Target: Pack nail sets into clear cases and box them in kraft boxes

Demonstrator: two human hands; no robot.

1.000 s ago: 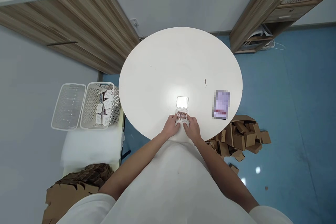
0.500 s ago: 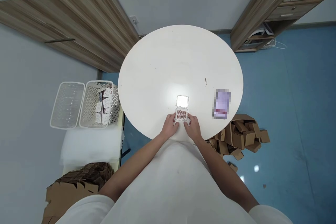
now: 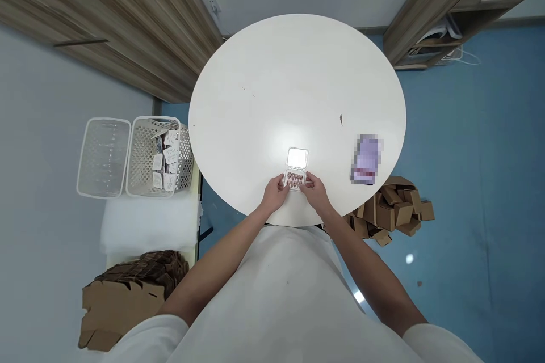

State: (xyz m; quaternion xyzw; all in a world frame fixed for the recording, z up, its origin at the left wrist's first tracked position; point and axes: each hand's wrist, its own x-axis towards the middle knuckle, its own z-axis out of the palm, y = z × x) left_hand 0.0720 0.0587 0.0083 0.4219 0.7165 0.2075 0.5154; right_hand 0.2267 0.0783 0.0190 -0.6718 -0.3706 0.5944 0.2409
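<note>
A small clear plastic case [image 3: 295,179] lies on the white table near its front edge, its lid [image 3: 297,157] swung up and away from me, bright with reflected light. Inside are two rows of small reddish pieces that look like press-on nails. My left hand [image 3: 275,193] grips the left side of the case, thumb over its near corner. On the opposite side, my right hand [image 3: 317,194] holds the right edge the same way, thumb on the near right corner. Fingertips are partly hidden by the case.
The white oval table [image 3: 289,79] bears a blurred purple item [image 3: 367,159] at right. Left stands a white basket [image 3: 140,156] of small packs, beside white sheets [image 3: 149,224] and stacked flat cardboard [image 3: 121,306]. Small brown boxes [image 3: 395,210] pile up on the floor at right.
Both thumbs have moved forward from the table onto the near corners of the case, and the hands have closed in on its sides. The whole view has shifted slightly.
</note>
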